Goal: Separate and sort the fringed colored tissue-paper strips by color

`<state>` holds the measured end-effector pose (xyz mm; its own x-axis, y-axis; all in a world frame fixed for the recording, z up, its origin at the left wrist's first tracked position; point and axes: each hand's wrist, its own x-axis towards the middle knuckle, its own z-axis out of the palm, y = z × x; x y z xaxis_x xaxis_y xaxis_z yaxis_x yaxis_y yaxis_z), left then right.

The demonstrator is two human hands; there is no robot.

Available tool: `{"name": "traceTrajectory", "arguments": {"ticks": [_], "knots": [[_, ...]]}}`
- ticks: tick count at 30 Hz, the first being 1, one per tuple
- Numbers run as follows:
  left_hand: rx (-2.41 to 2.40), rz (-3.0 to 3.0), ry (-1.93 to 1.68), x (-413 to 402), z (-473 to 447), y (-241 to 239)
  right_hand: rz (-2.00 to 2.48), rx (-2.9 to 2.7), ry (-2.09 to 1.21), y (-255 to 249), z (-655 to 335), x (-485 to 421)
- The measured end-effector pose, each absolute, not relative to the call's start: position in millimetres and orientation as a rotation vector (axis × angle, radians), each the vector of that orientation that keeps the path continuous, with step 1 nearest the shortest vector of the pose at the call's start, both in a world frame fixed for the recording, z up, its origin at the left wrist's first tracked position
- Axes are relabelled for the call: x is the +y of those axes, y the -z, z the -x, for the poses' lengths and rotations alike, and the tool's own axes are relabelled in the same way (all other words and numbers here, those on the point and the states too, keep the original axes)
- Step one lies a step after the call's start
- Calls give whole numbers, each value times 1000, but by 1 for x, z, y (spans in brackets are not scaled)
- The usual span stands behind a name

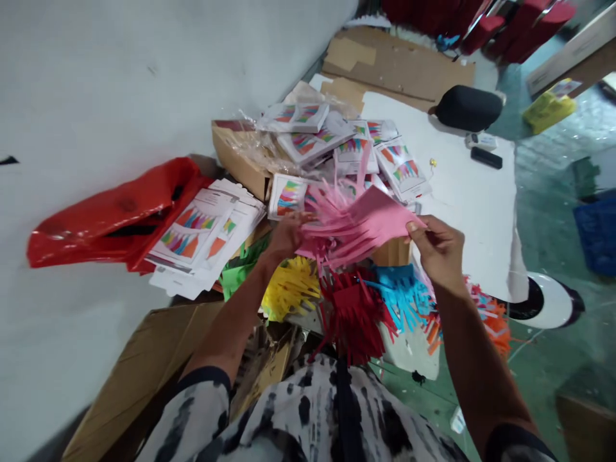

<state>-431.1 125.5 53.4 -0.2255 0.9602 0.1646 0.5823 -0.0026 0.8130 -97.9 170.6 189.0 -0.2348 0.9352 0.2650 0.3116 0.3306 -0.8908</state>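
the right hand (pixel 440 250) pinches the plain end of a pink fringed sheet (pixel 380 215) just beyond the red fringe bundle (pixel 353 308); whether the left hand (pixel 287 236), at its strips, pinches too i cannot tell. straightening seems in hand, calling next for gentle separating.

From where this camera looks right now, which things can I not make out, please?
All in the head view:
- Left hand: its grip is unclear; fingertips blur against the pink fringe.
- Printed packs: lettering too small and blurred.
- Red bag: contents hidden by its own plastic.
- Orange fringe: partly behind the right forearm.
- Blue object: cut off by the right edge.
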Motion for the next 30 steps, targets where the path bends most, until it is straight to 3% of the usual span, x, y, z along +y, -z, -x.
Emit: {"name": "traceTrajectory", "arguments": {"ticks": [5,10,16,30], "knots": [[2099,-1554,-1550,91,395,-134,1140,-1699,-870,-188,66,122],[1527,-1733,-1629,53,280,-191,1122,-1705,-801,-186,32,75],[1427,-1550,-1571,25,189,-185,1175,-1639,-794,-177,-16,27],[1374,-1207,-1330,-33,85,-188,1157,-1687,-608,-165,-122,-42]]}}
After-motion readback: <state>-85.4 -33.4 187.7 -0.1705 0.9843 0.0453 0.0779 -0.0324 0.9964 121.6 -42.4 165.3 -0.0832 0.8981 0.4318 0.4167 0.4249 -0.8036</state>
